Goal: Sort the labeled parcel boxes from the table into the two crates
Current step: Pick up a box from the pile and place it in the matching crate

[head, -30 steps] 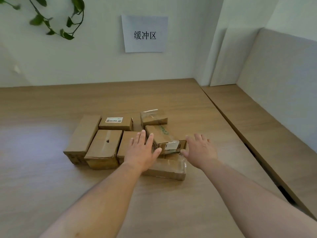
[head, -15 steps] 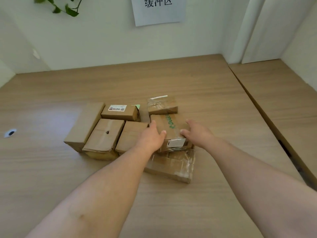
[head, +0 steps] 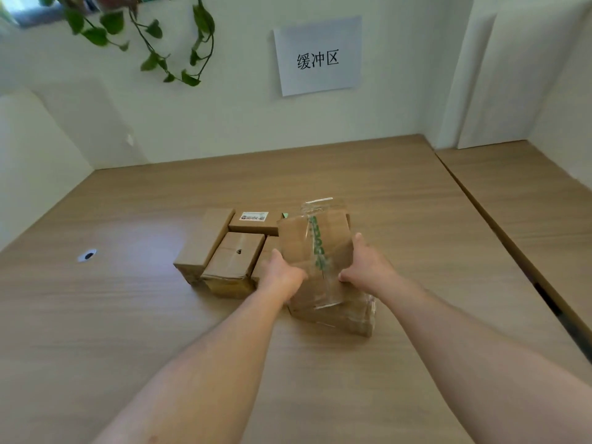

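Together we clasp the taped box [head: 312, 251] between left hand [head: 283, 277] and right hand [head: 368, 267]; a flat parcel [head: 339, 320] lies below it, and a cluster of parcels [head: 235, 261] crowds just beside our left hand.

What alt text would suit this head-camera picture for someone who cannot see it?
The left hand and right hand grip the sides of a taped cardboard box with green print, tilted above another taped box on a wooden table. More cardboard boxes sit to the left.

- The box [head: 312, 251] I hold is brown cardboard with a green printed stripe under clear tape.
- The surface [head: 128, 331] is light wood grain.
- The wall sign [head: 317, 56] is white with black characters.
- The plant [head: 153, 30] has green leaves.
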